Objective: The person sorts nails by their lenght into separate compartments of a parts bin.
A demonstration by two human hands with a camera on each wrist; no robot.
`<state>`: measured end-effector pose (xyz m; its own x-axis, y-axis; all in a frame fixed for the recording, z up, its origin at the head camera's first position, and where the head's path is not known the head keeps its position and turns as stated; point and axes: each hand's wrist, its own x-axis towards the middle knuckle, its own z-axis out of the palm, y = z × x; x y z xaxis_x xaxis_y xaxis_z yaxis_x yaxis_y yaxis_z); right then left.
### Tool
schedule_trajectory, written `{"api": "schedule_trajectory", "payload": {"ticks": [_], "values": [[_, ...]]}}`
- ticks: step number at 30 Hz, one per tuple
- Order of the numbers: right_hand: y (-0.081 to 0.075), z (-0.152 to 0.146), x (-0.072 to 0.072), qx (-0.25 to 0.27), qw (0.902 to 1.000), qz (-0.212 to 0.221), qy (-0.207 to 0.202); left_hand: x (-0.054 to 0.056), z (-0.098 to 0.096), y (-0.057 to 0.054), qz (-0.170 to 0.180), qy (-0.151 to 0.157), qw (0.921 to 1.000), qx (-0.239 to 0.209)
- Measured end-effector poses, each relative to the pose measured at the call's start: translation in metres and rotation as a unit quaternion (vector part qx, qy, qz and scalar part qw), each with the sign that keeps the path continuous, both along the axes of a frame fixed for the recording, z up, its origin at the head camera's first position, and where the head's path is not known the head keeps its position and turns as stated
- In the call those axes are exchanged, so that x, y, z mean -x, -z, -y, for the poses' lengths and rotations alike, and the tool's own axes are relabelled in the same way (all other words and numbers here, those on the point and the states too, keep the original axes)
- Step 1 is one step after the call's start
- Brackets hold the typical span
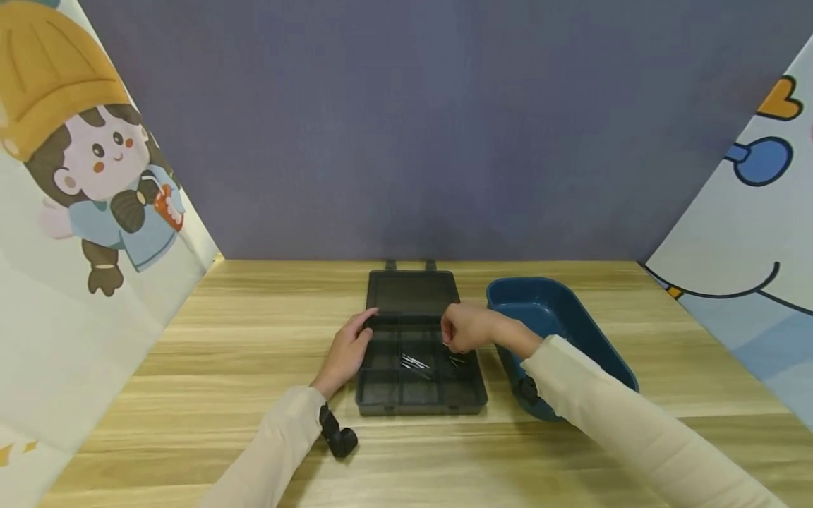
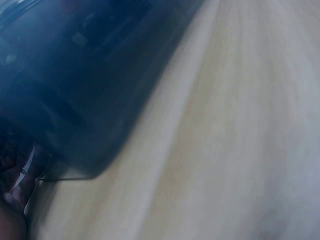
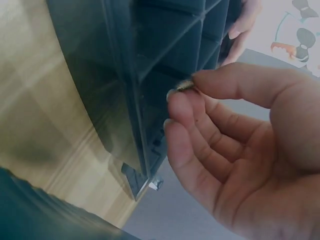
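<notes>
A dark, see-through compartment box point(image 1: 381, 386) lies with its lid point(image 1: 411, 291) folded back. Silver pin-like pieces point(image 1: 414, 363) lie in a middle compartment, and a few thin brass-coloured pieces point(image 1: 456, 361) in a right one. My right hand point(image 1: 468, 329) is over the box's right side. In the right wrist view its thumb and index finger pinch a small brass-coloured threaded piece point(image 3: 185, 85), its ends partly hidden by the fingertips. With fingers extended, my left hand point(image 1: 346, 355) rests along the box's left edge; the left wrist view shows little of it.
A blue plastic tub point(image 1: 600, 339) stands close to the box's right side, under my right forearm. Two latches point(image 1: 411, 265) stick out beyond the lid near the grey back wall point(image 1: 413, 141). Printed panels flank the wooden table point(image 1: 254, 353) on both sides.
</notes>
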<state>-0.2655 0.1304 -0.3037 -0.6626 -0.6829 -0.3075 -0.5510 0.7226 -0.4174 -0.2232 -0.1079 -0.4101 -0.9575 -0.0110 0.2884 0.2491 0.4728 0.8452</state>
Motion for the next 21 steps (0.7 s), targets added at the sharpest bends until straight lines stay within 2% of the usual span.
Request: {"api": "schedule_trajectory", "payload": {"ticks": [6, 13, 21], "values": [[0.004, 0.003, -0.002, -0.001, 0.9999, -0.011, 0.006, -0.005, 0.001, -0.003, 0.005, -0.001, 1.0, 0.003], [0.005, -0.003, -0.001, 0.011, 0.9997, -0.017, 0.013, -0.006, 0.0, -0.002, 0.006, -0.002, 1.0, -0.002], [0.004, -0.019, 0.005, 0.0, 0.9991, -0.016, 0.04, -0.006, 0.001, -0.002, 0.0, -0.001, 1.0, -0.005]]}}
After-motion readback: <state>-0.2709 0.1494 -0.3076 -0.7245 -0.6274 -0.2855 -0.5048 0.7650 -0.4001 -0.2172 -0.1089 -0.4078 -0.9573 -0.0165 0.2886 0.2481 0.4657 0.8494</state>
